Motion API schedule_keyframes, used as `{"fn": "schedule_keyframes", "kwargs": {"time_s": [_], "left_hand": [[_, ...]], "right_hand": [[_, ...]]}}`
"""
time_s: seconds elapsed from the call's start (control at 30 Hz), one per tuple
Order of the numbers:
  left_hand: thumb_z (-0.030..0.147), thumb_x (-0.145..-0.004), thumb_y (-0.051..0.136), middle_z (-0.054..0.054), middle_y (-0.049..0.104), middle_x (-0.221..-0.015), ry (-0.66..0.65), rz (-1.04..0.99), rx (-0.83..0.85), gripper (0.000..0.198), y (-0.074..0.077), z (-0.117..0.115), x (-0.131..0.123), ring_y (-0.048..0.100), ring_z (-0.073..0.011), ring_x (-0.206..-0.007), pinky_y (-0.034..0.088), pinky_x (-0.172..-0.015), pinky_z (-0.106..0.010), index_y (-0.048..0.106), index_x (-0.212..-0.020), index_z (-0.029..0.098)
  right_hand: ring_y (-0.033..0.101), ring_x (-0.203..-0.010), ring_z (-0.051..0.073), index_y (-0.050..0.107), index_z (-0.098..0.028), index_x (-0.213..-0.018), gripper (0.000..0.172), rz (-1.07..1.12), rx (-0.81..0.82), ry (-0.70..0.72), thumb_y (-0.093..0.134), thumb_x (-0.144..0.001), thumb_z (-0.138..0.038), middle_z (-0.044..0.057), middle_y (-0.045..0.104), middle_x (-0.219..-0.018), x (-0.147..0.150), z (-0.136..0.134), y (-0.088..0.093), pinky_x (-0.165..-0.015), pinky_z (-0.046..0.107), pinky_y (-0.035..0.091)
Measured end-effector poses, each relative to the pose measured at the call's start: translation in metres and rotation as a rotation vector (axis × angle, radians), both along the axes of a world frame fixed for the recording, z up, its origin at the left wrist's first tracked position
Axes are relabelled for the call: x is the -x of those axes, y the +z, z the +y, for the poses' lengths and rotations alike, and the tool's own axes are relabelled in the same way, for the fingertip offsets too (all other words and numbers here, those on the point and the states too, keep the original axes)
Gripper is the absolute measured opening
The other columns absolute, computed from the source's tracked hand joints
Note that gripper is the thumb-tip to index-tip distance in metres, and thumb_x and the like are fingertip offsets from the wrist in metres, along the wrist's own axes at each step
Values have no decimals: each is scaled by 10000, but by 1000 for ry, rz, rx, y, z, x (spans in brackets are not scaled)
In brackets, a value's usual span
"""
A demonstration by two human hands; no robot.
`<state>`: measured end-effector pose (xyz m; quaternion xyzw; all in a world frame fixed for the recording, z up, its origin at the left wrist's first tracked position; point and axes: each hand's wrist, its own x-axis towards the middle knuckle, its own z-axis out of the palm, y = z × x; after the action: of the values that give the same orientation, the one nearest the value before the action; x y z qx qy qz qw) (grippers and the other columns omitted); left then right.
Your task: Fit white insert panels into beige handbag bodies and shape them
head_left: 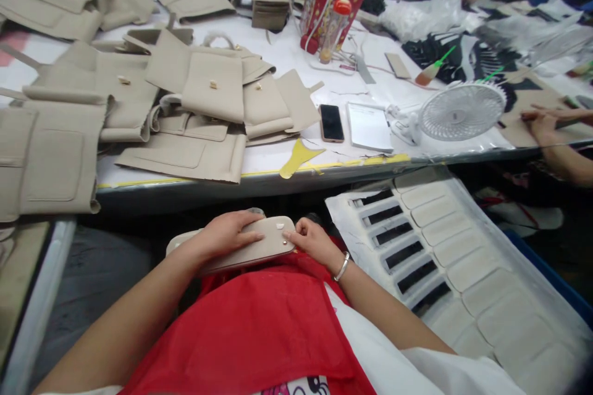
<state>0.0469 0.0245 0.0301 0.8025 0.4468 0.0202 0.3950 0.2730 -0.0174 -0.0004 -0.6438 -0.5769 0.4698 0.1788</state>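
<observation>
In my lap lies a beige leather bag piece (273,239), long, with rounded ends, bearing small metal fittings near its right end. My left hand (229,233) is closed over its middle, with the thumb along the upper face. At the right end my right hand (315,244), a silver bangle on its wrist, has its fingers curled in a pinch. Its thumb tip touches the piece beside the fittings; anything small between those fingers is hidden. The underside of the bag piece is out of sight against the red apron (259,327).
Beige bag parts (213,83) are heaped on the white table (333,89) ahead. Near its front edge are a phone (332,123), a notepad (369,126) and a white fan (463,111). A board of beige pieces (482,265) slants at right. A co-worker's hand (544,123) is beyond.
</observation>
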Motion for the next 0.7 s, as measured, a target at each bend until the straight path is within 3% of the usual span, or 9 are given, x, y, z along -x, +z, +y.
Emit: {"fn": "schedule_keyframes", "kwargs": {"time_s": [0.17, 0.27, 0.4, 0.53, 0.7], "left_hand": [[543, -788, 473, 0, 623, -1149, 17, 20, 25, 467, -3, 1, 11, 576, -223, -1003, 429, -802, -270, 570, -1171, 294], [586, -769, 473, -20, 642, -1109, 34, 98, -23, 499, -1, -3, 11, 594, -232, -960, 438, -770, -285, 585, -1151, 286], [639, -713, 512, -96, 624, -1118, 174, 259, -311, 641, -1, -17, 29, 560, -275, -1000, 393, -881, -386, 556, -1180, 202], [640, -729, 495, -134, 577, -1180, 328, 290, -511, 694, -14, -40, 61, 507, -285, -1079, 308, -975, -449, 502, -1218, 147], [638, -760, 454, -110, 624, -1064, 361, 276, -490, 602, -25, -54, 75, 549, -254, -953, 409, -806, -384, 569, -1113, 165]], "right_hand": [[498, -621, 127, 494, -173, -809, 320, -115, -39, 38, 604, -723, -461, -11, 537, -710, -1, -2, 13, -562, 250, 386], [549, -813, 182, 475, -162, -1050, 426, -260, -266, 135, 641, -709, -356, 72, 565, -966, 8, 1, 30, -709, 317, 448], [459, -1072, 235, 449, -160, -1170, 429, -354, -561, 426, 577, -776, -275, 113, 502, -1169, 39, 11, 46, -911, 380, 381], [485, -1010, 244, 481, -159, -1155, 378, -481, -568, 587, 497, -846, -376, 110, 541, -1118, 71, 21, 38, -885, 378, 365], [508, -881, 250, 526, -171, -1083, 410, -679, -526, 705, 363, -886, -492, 106, 586, -947, 84, 23, 28, -788, 385, 343]]}}
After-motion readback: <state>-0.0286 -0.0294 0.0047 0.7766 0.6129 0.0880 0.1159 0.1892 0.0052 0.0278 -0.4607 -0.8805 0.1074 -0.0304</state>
